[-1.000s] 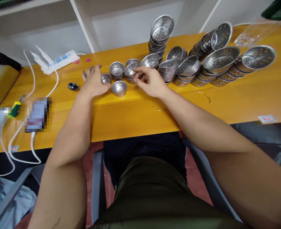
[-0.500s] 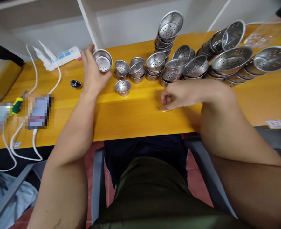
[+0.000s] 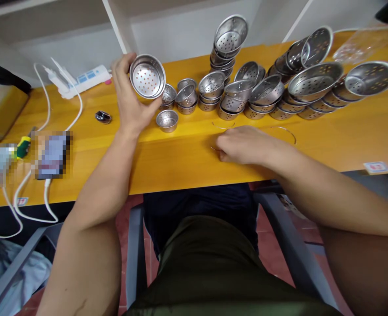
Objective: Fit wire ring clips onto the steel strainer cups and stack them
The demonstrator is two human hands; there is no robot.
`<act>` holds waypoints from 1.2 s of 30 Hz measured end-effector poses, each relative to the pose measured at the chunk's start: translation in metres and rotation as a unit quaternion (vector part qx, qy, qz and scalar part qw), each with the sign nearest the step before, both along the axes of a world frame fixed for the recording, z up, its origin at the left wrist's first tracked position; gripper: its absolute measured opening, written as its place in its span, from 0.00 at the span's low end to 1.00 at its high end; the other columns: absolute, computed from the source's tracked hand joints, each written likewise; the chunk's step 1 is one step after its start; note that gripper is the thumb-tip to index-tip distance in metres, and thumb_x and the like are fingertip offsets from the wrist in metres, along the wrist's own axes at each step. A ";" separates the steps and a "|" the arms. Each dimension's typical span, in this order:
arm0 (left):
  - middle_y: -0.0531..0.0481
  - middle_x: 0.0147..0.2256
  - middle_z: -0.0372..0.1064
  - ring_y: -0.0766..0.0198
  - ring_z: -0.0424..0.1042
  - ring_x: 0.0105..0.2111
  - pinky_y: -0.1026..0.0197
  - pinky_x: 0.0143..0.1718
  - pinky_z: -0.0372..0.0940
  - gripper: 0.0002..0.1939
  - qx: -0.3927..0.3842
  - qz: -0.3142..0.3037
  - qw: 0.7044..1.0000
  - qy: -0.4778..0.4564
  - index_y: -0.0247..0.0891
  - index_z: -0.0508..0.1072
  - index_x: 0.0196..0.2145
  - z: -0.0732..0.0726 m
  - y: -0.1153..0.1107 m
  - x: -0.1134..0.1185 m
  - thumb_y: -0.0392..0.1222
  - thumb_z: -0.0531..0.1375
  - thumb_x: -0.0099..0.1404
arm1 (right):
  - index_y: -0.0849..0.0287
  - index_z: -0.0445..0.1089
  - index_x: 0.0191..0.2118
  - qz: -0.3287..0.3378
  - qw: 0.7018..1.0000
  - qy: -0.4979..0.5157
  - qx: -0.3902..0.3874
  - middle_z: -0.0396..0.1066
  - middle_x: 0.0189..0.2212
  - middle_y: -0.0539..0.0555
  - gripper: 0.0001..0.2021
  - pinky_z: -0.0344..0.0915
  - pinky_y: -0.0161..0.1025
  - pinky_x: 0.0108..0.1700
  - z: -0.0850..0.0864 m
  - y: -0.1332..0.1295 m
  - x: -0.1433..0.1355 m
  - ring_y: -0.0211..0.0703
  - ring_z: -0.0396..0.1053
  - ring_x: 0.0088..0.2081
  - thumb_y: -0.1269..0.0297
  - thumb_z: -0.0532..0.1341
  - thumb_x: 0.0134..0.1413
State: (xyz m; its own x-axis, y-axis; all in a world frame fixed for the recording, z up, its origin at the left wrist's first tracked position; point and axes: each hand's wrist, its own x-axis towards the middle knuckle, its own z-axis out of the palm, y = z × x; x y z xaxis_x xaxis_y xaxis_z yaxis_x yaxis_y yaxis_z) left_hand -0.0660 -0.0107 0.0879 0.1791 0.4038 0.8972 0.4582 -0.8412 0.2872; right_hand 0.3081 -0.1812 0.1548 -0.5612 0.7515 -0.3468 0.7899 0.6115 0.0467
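My left hand (image 3: 128,90) is wrapped round the side of a perforated metal cup (image 3: 148,75), raised off the table with its mouth tilted toward me. Low over the table, my right hand (image 3: 236,144) is closed; the end of a thin wire (image 3: 214,149) sticks out from its fingers, the rest hidden by the hand. A second curved wire (image 3: 223,127) lies just behind that hand, and another bent wire (image 3: 288,130) lies to its right. Between the hands stands a small perforated cup (image 3: 167,120), with stacked cups (image 3: 186,96) behind it.
Tall stacks of perforated cups (image 3: 231,37) and leaning larger ones (image 3: 315,83) line the back right. To the left are a power strip (image 3: 87,81), a small black object (image 3: 103,116), a phone (image 3: 53,156) on a white cable and a green-and-yellow tool handle (image 3: 23,148).
My left hand has lifted its cup and tilted it toward me. The right hand has shifted slightly left and toward me, its elbow lower, uncovering wires on the table.
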 end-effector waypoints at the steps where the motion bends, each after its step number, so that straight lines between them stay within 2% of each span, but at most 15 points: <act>1: 0.48 0.82 0.71 0.36 0.48 0.94 0.19 0.93 0.55 0.49 0.009 -0.001 1.000 -0.003 0.66 0.62 0.83 -0.002 0.002 0.001 0.78 0.78 0.77 | 0.64 0.93 0.50 0.002 1.000 -0.023 0.001 0.92 0.47 0.70 0.11 0.56 0.48 0.39 -0.001 0.001 -0.002 0.64 0.87 0.45 0.71 0.70 0.75; 3: 0.49 0.82 0.71 0.37 0.52 0.93 0.20 0.93 0.57 0.52 0.020 -0.008 1.000 -0.009 0.69 0.61 0.84 -0.006 0.006 0.001 0.79 0.79 0.75 | 0.64 0.92 0.53 -0.005 0.998 -0.068 0.001 0.92 0.51 0.70 0.12 0.55 0.48 0.39 0.000 0.002 -0.008 0.64 0.88 0.49 0.68 0.69 0.80; 6: 0.48 0.85 0.67 0.39 0.56 0.92 0.22 0.96 0.52 0.56 0.014 -0.005 1.000 -0.006 0.65 0.55 0.87 -0.012 0.012 0.000 0.78 0.78 0.77 | 0.62 0.90 0.53 -0.006 0.999 -0.052 0.006 0.92 0.52 0.67 0.11 0.55 0.47 0.39 0.005 0.005 -0.012 0.62 0.87 0.50 0.65 0.69 0.81; 10: 0.50 0.89 0.60 0.38 0.51 0.95 0.28 1.00 0.48 0.59 -0.027 -0.015 0.999 -0.019 0.66 0.52 0.88 -0.016 0.010 0.002 0.80 0.77 0.75 | 0.59 0.85 0.49 -0.021 0.999 0.043 0.026 0.88 0.45 0.61 0.05 0.58 0.47 0.42 0.025 0.014 -0.008 0.55 0.79 0.42 0.65 0.71 0.77; 12: 0.50 0.90 0.60 0.36 0.50 0.95 0.27 1.00 0.48 0.60 -0.060 -0.013 0.998 -0.019 0.67 0.53 0.88 -0.016 0.005 0.004 0.78 0.80 0.73 | 0.58 0.81 0.48 -0.017 0.993 0.110 0.035 0.85 0.44 0.60 0.02 0.60 0.47 0.45 0.036 0.020 -0.005 0.53 0.75 0.40 0.68 0.72 0.74; 15: 0.48 0.89 0.63 0.34 0.51 0.95 0.26 1.01 0.49 0.59 -0.102 0.005 0.995 -0.010 0.65 0.55 0.88 -0.013 -0.004 0.007 0.74 0.81 0.74 | 0.58 0.79 0.48 -0.012 0.986 0.162 0.024 0.84 0.45 0.60 0.04 0.63 0.48 0.48 0.044 0.029 -0.006 0.53 0.74 0.41 0.73 0.70 0.74; 19: 0.46 0.87 0.65 0.33 0.52 0.95 0.25 1.00 0.50 0.59 -0.119 0.035 0.992 0.009 0.63 0.55 0.89 -0.011 -0.009 0.009 0.75 0.80 0.75 | 0.57 0.84 0.54 0.003 0.990 0.126 -0.059 0.87 0.45 0.58 0.05 0.65 0.47 0.46 0.035 0.026 -0.017 0.55 0.80 0.42 0.69 0.74 0.77; 22: 0.45 0.87 0.66 0.33 0.56 0.94 0.28 0.99 0.54 0.59 -0.125 0.044 0.991 0.024 0.66 0.55 0.89 -0.009 -0.011 0.011 0.76 0.79 0.74 | 0.57 0.86 0.57 0.062 0.989 0.096 -0.095 0.90 0.49 0.58 0.08 0.63 0.45 0.44 0.025 0.012 -0.031 0.55 0.84 0.45 0.69 0.76 0.79; 24: 0.44 0.87 0.66 0.33 0.58 0.93 0.29 0.99 0.56 0.58 -0.131 0.042 0.990 0.034 0.66 0.56 0.88 -0.008 -0.012 0.013 0.75 0.78 0.74 | 0.58 0.87 0.54 0.097 0.988 0.079 -0.090 0.91 0.50 0.60 0.06 0.61 0.44 0.43 0.020 0.001 -0.040 0.54 0.84 0.45 0.73 0.72 0.81; 28: 0.43 0.87 0.64 0.32 0.56 0.94 0.28 0.99 0.55 0.59 -0.168 0.016 0.985 0.016 0.65 0.57 0.87 -0.005 -0.017 0.019 0.75 0.80 0.71 | 0.60 0.89 0.49 0.148 0.987 0.055 -0.043 0.92 0.50 0.63 0.14 0.58 0.45 0.41 0.012 -0.008 -0.050 0.53 0.85 0.44 0.79 0.65 0.84; 32: 0.43 0.91 0.56 0.31 0.44 0.97 0.26 0.98 0.56 0.65 -0.179 -0.043 0.983 -0.025 0.63 0.51 0.89 -0.005 -0.019 0.023 0.78 0.81 0.71 | 0.62 0.91 0.52 0.171 0.984 0.030 -0.040 0.93 0.51 0.67 0.12 0.57 0.47 0.39 0.012 -0.009 -0.058 0.56 0.87 0.45 0.79 0.67 0.83; 34: 0.45 0.91 0.55 0.30 0.44 0.97 0.27 0.98 0.55 0.67 -0.171 -0.037 0.984 -0.023 0.64 0.49 0.90 -0.007 -0.019 0.023 0.80 0.81 0.70 | 0.62 0.92 0.53 0.169 0.985 0.002 -0.034 0.94 0.52 0.67 0.11 0.56 0.49 0.39 0.015 -0.010 -0.064 0.59 0.88 0.47 0.78 0.69 0.82; 36: 0.47 0.90 0.57 0.31 0.49 0.95 0.28 0.99 0.54 0.66 -0.176 -0.017 0.984 -0.019 0.66 0.51 0.89 -0.010 -0.017 0.025 0.81 0.80 0.70 | 0.61 0.92 0.53 0.176 0.984 -0.016 -0.031 0.94 0.53 0.67 0.11 0.57 0.50 0.38 0.018 -0.011 -0.071 0.61 0.90 0.49 0.78 0.70 0.81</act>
State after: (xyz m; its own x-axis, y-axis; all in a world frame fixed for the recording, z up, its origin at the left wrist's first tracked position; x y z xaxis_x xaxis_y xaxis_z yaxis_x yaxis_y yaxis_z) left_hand -0.0409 -0.0277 0.0780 0.1670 0.6845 0.7096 0.4141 -0.7018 0.5796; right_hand 0.2375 -0.1927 0.1728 -0.7708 0.4895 -0.4077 0.5280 0.8490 0.0210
